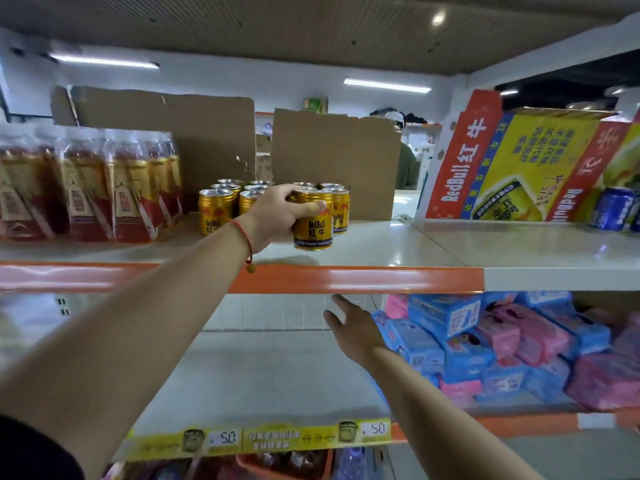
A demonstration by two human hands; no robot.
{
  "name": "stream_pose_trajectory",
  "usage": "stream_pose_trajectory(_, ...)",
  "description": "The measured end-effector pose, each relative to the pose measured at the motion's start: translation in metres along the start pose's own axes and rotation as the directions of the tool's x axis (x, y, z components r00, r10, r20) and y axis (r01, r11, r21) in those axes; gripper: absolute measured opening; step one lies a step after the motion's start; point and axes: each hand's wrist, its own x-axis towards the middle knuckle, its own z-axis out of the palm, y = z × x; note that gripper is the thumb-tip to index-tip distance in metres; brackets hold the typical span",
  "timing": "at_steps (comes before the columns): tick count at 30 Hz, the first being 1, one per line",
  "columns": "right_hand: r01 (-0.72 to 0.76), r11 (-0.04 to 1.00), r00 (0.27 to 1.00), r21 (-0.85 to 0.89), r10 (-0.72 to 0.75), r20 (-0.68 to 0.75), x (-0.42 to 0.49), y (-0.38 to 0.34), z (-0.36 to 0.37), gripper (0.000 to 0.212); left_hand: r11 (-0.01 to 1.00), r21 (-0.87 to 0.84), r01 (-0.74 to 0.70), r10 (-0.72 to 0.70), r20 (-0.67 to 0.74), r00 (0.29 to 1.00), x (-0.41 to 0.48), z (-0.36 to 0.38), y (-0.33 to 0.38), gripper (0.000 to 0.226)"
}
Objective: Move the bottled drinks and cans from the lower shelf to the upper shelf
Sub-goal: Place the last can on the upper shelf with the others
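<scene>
My left hand grips a gold Red Bull can near its top, standing on the upper shelf just in front of a cluster of several gold cans. A shrink-wrapped pack of bottled red drinks stands at the left of the same shelf. My right hand reaches into the lower shelf with straight fingers, holding nothing, just under the orange shelf edge.
Cardboard sheets stand behind the cans. Red Bull cartons and blue cans fill the upper right. Blue and pink packs are piled on the lower shelf's right. A yellow price strip fronts the lower shelf.
</scene>
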Motion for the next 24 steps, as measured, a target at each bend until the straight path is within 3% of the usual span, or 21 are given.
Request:
stream_pose_trajectory(4,0.117,0.992,0.993,-0.042,-0.118,-0.009,-0.008,-0.029,-0.018,0.051,1.0,0.008,0.015,-0.015,0.0,1.0,0.007,-0.003,-0.011,0.032)
stream_pose_trajectory(8,0.204,0.971,0.975,-0.124,-0.19,0.112,-0.03,-0.038,-0.028,0.051,0.999,0.024,0.041,-0.041,-0.012,0.999,0.006,-0.006,-0.017,0.039)
stream_pose_trajectory(11,0.301,0.952,0.947,-0.063,-0.29,0.137,-0.046,-0.047,-0.039,0.033,0.999,0.012,0.041,-0.041,-0.03,0.999,0.006,-0.006,-0.02,0.041)
stream_pose_trajectory(13,0.366,0.931,0.922,-0.007,-0.361,0.141,-0.052,-0.058,-0.049,0.04,0.999,0.004,0.047,-0.047,-0.029,0.998,0.006,-0.005,-0.02,0.042)
stream_pose_trajectory(15,0.379,0.923,0.919,0.065,-0.384,0.091,-0.053,-0.071,-0.063,0.041,0.999,0.002,0.046,-0.046,-0.027,0.999,0.007,-0.002,-0.019,0.045)
stream_pose_trajectory(18,0.399,0.896,0.917,0.196,-0.382,-0.116,-0.044,-0.087,-0.082,0.036,0.999,0.013,0.039,-0.039,-0.031,0.999,0.008,-0.003,-0.022,0.049)
stream_pose_trajectory(21,0.39,0.91,0.892,0.139,-0.337,-0.301,-0.016,-0.089,-0.094,0.027,0.997,0.071,0.041,-0.039,-0.032,0.999,0.011,-0.007,-0.026,0.054)
stream_pose_trajectory(24,0.26,0.965,0.925,0.016,-0.244,-0.292,0.011,-0.086,-0.105,0.035,0.972,0.235,0.021,-0.009,-0.05,0.999,0.014,-0.008,-0.021,0.061)
